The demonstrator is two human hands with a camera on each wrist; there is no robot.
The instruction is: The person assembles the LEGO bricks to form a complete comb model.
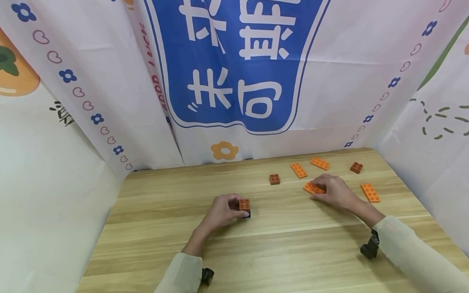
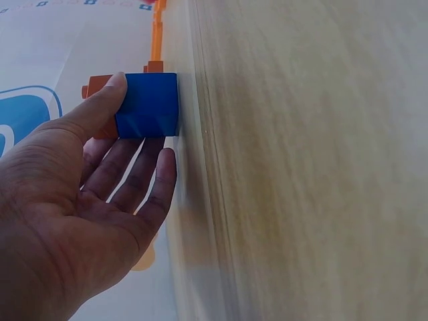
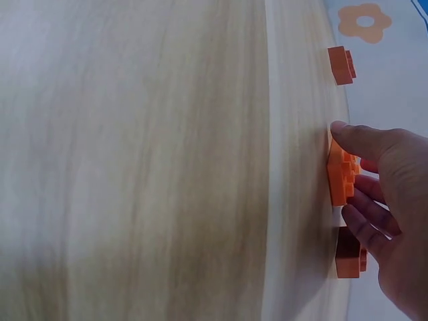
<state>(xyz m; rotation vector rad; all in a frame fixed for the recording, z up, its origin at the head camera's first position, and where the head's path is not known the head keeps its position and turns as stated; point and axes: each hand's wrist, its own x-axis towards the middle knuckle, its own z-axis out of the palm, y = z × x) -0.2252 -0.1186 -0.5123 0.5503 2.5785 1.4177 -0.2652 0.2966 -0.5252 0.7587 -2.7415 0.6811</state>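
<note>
My left hand (image 1: 221, 211) grips a small stack: a brown toy building brick (image 1: 244, 203) on top of a blue brick (image 2: 150, 103). In the left wrist view the thumb presses one side of the stack, while the fingers lie partly hidden behind it. On the right, my right hand (image 1: 334, 192) pinches a flat orange brick (image 1: 312, 188) at the tabletop, thumb on one edge and fingers at the other. Part of that orange brick (image 3: 339, 175) is covered by the hand.
Two flat orange bricks, one (image 1: 299, 170) beside the other (image 1: 320, 163), lie behind the right hand. Another orange brick (image 1: 370, 193) lies to its right. One brown brick (image 1: 274, 179) sits between the hands, a second (image 1: 356, 167) at the back right. Printed cloth (image 1: 148, 146) surrounds the wooden table (image 1: 271, 258).
</note>
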